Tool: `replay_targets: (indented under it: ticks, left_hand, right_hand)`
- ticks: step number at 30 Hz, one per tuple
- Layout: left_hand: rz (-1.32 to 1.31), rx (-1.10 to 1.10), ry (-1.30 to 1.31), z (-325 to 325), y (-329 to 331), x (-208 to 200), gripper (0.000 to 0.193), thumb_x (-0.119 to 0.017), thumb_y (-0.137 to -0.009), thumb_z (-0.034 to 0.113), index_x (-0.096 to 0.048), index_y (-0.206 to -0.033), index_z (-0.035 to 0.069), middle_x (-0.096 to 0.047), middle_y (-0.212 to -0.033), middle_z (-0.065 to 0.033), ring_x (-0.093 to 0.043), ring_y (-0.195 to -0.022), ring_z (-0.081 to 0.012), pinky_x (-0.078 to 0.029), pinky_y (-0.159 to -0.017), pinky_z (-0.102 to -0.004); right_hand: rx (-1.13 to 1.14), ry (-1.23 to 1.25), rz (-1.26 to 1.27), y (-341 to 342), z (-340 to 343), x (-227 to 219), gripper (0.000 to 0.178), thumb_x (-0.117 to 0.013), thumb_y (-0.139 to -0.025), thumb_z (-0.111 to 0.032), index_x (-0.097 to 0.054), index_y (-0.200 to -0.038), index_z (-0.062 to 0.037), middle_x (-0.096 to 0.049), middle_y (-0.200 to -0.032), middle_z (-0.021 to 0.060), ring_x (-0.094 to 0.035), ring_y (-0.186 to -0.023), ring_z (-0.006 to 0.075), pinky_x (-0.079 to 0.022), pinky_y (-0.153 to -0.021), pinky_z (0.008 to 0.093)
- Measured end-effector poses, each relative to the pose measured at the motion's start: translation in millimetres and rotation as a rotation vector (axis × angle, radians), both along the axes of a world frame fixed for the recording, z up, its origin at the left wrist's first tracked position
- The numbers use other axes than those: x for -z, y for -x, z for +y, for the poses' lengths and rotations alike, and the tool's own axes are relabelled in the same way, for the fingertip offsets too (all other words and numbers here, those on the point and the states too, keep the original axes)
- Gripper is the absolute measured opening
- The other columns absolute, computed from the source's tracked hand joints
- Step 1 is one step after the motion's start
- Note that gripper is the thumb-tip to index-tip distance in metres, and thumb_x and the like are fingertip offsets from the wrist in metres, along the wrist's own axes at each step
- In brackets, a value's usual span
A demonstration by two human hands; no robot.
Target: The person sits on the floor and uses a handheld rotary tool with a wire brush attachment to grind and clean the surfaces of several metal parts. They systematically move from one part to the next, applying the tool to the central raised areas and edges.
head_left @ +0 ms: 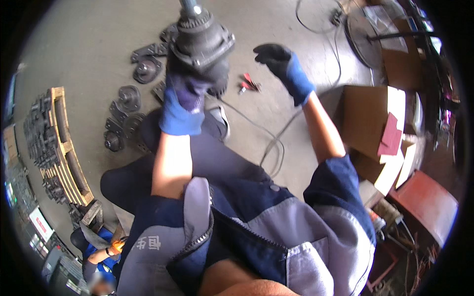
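My left hand, in a blue and dark glove, is closed around the underside of a grey flanged metal hub. A shiny shaft stands out of the hub's top and runs off the upper edge. Its fingers are partly hidden behind the hub. My right hand, gloved alike, is raised to the right of the hub and touches nothing. The fingers of that hand are stretched out toward the left. Below and between the hands, a red-handled tool lies on the floor.
Several metal flanges and brackets lie on the floor at left. Farther left, a wooden pallet bears dark metal parts. A black cable crosses the floor. Cardboard boxes stand at right. A co-worker's orange-gloved hand shows lower left.
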State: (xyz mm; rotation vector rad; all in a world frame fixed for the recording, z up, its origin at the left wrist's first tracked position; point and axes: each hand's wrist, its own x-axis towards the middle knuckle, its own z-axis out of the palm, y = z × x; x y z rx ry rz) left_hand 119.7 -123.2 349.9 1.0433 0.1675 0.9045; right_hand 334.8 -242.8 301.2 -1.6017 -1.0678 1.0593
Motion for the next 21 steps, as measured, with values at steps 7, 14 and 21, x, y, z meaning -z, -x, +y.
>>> replay_targets:
  ticks: [7, 14, 21]
  left_hand:
    - [0.285, -0.081, -0.224, 5, 1, 0, 0.031, -0.061, -0.086, 0.008, -0.054, -0.116, 0.002, -0.061, -0.100, -0.0067, -0.061, -0.087, -0.0163, -0.051, -0.077, -0.0299]
    - [0.420, -0.092, -0.536, 5, -4, -7, 0.039, -0.071, -0.077, 0.013, -0.055, -0.111, 0.004, -0.060, -0.104, -0.0078, -0.059, -0.092, -0.0194, -0.050, -0.082, -0.0323]
    - [0.465, -0.078, -0.685, 10, 5, 18, 0.046, -0.069, -0.081, 0.016, -0.049, -0.120, 0.003, -0.059, -0.113, -0.0100, -0.060, -0.100, -0.0219, -0.051, -0.090, -0.0357]
  right_hand:
    - [-0.438, -0.603, 0.105, 28, 65, -136, 0.042, -0.056, -0.092, -0.028, -0.057, -0.125, -0.0018, -0.061, -0.119, 0.0126, -0.059, -0.106, 0.0189, -0.046, -0.093, 0.0306]
    - [-0.734, -0.568, 0.112, 37, 79, -168, 0.039, -0.054, -0.093, -0.024, -0.058, -0.124, -0.0018, -0.062, -0.117, 0.0144, -0.060, -0.107, 0.0228, -0.046, -0.095, 0.0343]
    - [-0.604, -0.517, 0.044, 31, 63, -161, 0.039, -0.049, -0.097, -0.026, -0.057, -0.124, 0.0008, -0.060, -0.121, 0.0146, -0.055, -0.115, 0.0251, -0.041, -0.101, 0.0363]
